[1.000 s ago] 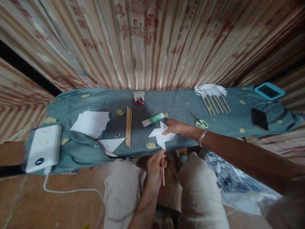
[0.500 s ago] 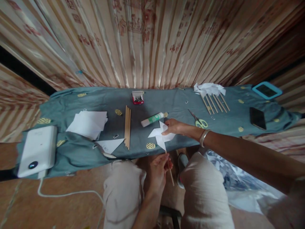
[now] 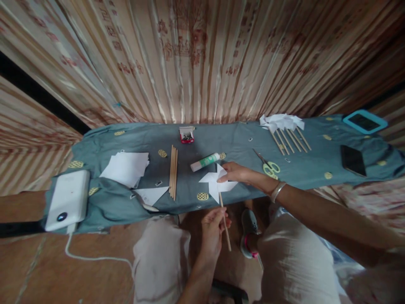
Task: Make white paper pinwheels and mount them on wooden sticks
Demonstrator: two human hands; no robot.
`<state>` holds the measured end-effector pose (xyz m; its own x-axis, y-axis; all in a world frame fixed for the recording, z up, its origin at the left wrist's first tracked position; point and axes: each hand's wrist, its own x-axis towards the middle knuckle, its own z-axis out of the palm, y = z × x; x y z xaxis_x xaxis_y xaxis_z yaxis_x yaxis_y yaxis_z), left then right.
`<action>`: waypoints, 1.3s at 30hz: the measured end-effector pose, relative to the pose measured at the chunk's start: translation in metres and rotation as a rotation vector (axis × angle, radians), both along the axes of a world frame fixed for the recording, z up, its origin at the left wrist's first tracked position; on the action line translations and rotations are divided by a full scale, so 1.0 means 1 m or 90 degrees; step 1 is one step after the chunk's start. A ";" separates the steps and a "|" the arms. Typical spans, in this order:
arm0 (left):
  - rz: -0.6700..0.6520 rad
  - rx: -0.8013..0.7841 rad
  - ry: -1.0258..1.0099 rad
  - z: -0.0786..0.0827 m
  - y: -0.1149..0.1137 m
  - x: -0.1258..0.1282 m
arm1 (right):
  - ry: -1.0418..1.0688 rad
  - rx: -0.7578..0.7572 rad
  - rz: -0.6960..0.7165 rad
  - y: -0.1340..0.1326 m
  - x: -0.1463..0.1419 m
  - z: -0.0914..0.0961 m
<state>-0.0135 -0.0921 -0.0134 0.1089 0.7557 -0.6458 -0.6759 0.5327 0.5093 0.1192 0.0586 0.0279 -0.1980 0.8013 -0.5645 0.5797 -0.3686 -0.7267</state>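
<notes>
A white paper pinwheel (image 3: 214, 179) lies over the near edge of the cloth-covered table, with its wooden stick (image 3: 228, 238) pointing down toward me. My left hand (image 3: 214, 226) pinches that stick between thumb and fingers, just below the table edge. At the pinwheel's right side, my right hand (image 3: 233, 172) has its fingers on a blade; the fingertips are partly hidden behind the paper. Just beyond the pinwheel lies a glue stick (image 3: 205, 161) with a green label. Scissors (image 3: 268, 166) with pale green handles rest to the right of my right hand.
Left of centre lie several wooden sticks (image 3: 173, 173), a stack of white paper (image 3: 125, 168) and a cut paper piece (image 3: 153, 194). A small red box (image 3: 186, 136) stands behind. Finished pinwheels (image 3: 283, 122), a phone (image 3: 353, 160), a blue-framed device (image 3: 365, 121) and a white device (image 3: 68, 200) also occupy the table.
The camera view has shifted, so the table's contents appear moved slightly right and down. Both hands keep their places on the pinwheel and stick. My right knee has moved right, showing more of a shoe.
</notes>
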 end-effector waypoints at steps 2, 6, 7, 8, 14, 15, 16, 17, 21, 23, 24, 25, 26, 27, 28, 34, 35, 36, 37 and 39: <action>0.000 -0.004 0.011 0.001 0.001 0.000 | 0.017 0.003 0.005 -0.002 0.002 0.000; -0.001 -0.006 0.033 0.005 0.001 0.000 | 0.029 0.011 0.017 -0.004 0.005 -0.002; 0.000 -0.006 0.039 0.005 0.001 0.000 | 0.023 0.015 0.021 -0.004 0.005 -0.003; 0.001 -0.009 0.044 0.006 0.001 0.000 | 0.013 0.020 0.027 -0.003 0.005 -0.005; -0.003 -0.025 0.067 0.007 0.000 0.002 | -0.101 0.053 0.088 0.013 0.003 -0.006; -0.002 -0.024 0.067 0.007 0.000 0.002 | -0.120 0.058 0.099 0.016 0.002 -0.004; -0.002 -0.023 0.065 0.007 0.000 0.002 | -0.137 0.062 0.110 0.018 0.002 -0.002; -0.001 -0.023 0.061 0.006 0.000 0.002 | -0.150 0.063 0.121 0.020 0.001 0.000; -0.009 -0.025 0.060 0.003 0.000 0.001 | -0.168 0.049 0.149 0.022 0.000 0.004; -0.014 -0.023 0.066 0.003 0.000 0.001 | -0.163 0.043 0.152 0.020 0.000 0.004; -0.015 -0.021 0.068 0.003 0.000 0.001 | -0.160 0.042 0.152 0.019 0.001 0.004; -0.015 -0.021 0.069 0.003 0.000 0.001 | -0.157 0.042 0.150 0.019 0.001 0.004; -0.014 -0.022 0.070 0.003 0.000 0.001 | -0.154 0.043 0.149 0.018 0.002 0.003; -0.012 -0.022 0.069 0.003 0.000 0.002 | -0.151 0.043 0.148 0.017 0.003 0.003; -0.011 -0.024 0.068 0.003 0.000 0.002 | -0.149 0.044 0.147 0.017 0.003 0.003; -0.009 -0.020 0.065 0.001 0.000 0.003 | -0.131 0.037 0.145 0.019 0.005 0.001; -0.011 -0.017 0.065 0.001 0.000 0.003 | -0.125 0.031 0.145 0.020 0.005 0.000; -0.015 -0.016 0.064 0.001 0.000 0.002 | -0.119 0.026 0.145 0.020 0.006 -0.001; -0.018 -0.015 0.065 0.001 0.000 0.002 | -0.112 0.020 0.145 0.020 0.006 -0.002; -0.024 -0.012 0.066 0.001 0.001 0.002 | -0.097 0.012 0.143 0.020 0.007 -0.003</action>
<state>-0.0117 -0.0915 -0.0120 0.0693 0.7401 -0.6689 -0.5997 0.5667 0.5649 0.1265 0.0783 0.0246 -0.2861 0.7576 -0.5867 0.7487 -0.2054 -0.6303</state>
